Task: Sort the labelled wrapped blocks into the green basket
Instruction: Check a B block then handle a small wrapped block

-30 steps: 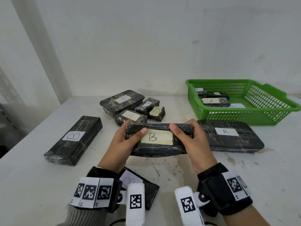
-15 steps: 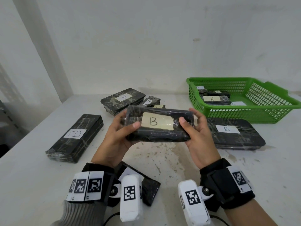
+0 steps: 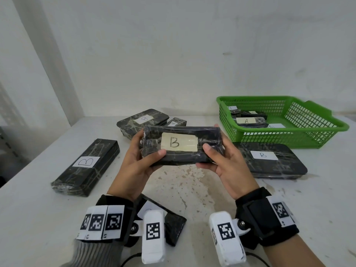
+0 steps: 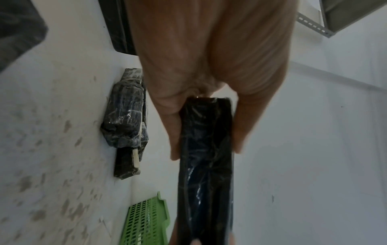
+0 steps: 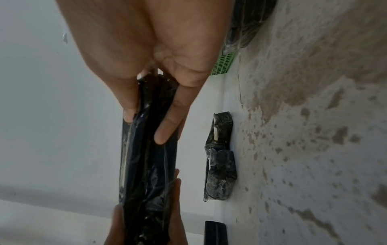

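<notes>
Head view: B block (image 3: 181,146) held above the table (image 3: 192,189) at both ends, left hand (image 3: 140,166) and right hand (image 3: 223,162) clamped thumb-over-fingers. Green basket (image 3: 289,138) just beyond, holding a few blocks; several more outside, unsorted.

Left wrist: fingers (image 4: 175,132) pinching the block's end.

Right wrist: same firm pinch.

A stained white table (image 3: 192,182) stands against a white wall (image 3: 173,54)
</notes>
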Demonstrator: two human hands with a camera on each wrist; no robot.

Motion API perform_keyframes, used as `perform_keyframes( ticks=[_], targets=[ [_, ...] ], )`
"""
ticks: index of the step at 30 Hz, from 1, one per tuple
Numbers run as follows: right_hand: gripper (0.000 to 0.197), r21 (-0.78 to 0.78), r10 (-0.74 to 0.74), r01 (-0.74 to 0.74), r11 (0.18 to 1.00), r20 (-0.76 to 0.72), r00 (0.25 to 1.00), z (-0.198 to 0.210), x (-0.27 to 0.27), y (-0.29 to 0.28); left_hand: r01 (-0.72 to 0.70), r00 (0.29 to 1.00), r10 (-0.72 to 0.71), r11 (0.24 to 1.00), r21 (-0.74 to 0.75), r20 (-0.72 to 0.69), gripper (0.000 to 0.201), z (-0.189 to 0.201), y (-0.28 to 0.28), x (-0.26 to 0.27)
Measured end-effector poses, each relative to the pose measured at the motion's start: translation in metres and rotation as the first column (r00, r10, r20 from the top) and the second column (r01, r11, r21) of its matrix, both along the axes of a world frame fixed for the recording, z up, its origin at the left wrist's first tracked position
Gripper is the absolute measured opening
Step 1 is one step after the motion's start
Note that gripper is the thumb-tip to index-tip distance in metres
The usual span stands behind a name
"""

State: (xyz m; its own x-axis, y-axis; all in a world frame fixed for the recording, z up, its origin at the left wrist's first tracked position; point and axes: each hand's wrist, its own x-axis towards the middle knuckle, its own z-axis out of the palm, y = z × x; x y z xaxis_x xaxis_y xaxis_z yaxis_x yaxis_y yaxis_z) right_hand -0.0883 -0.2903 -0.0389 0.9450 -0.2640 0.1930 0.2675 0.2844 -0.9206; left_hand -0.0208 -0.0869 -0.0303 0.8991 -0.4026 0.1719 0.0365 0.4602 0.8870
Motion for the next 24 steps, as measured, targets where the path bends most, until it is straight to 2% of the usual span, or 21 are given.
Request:
perform_keyframes(
  ticks=[3,6,10,13,15,18,24],
  targets=[
    [0.086,0.000,0.043,-0.043,0.999,-0.005,0.999,0.001,0.001,0.002,-0.015,1.000,0.015,0.999,0.033,0.007,0.077,-0.005,-0.001,0.002],
    [0.091,-0.043,0.013,-0.014,0.999,-0.012,1.000,-0.003,0.001,0.004,-0.031,0.999,0.030,0.998,0.047,0.013,0.075,-0.005,-0.002,0.003],
    [0.094,-0.102,-0.027,0.028,0.994,0.013,1.000,-0.005,0.002,0.005,-0.058,0.998,0.054,0.990,0.130,0.040,0.085,-0.003,-0.005,-0.001],
    [0.098,-0.119,-0.023,0.025,0.993,0.017,1.000,-0.006,0.002,0.006,-0.111,0.993,0.105,0.987,0.120,0.054,0.071,-0.005,-0.006,-0.003],
    [0.102,-0.156,-0.026,0.028,0.987,0.015,1.000,-0.007,0.001,0.009,-0.121,0.991,0.113,0.986,0.114,0.073,0.071,-0.005,-0.007,-0.003],
    [0.095,-0.254,-0.092,0.100,0.962,0.046,0.995,-0.010,0.003,0.008,-0.114,0.990,0.103,0.986,0.118,0.094,0.069,-0.003,-0.008,-0.003],
    [0.083,-0.262,-0.094,0.113,0.958,0.085,0.992,-0.014,0.002,0.012,-0.187,0.978,0.171,0.972,0.141,0.118,0.062,-0.006,-0.009,-0.005]
  ],
)
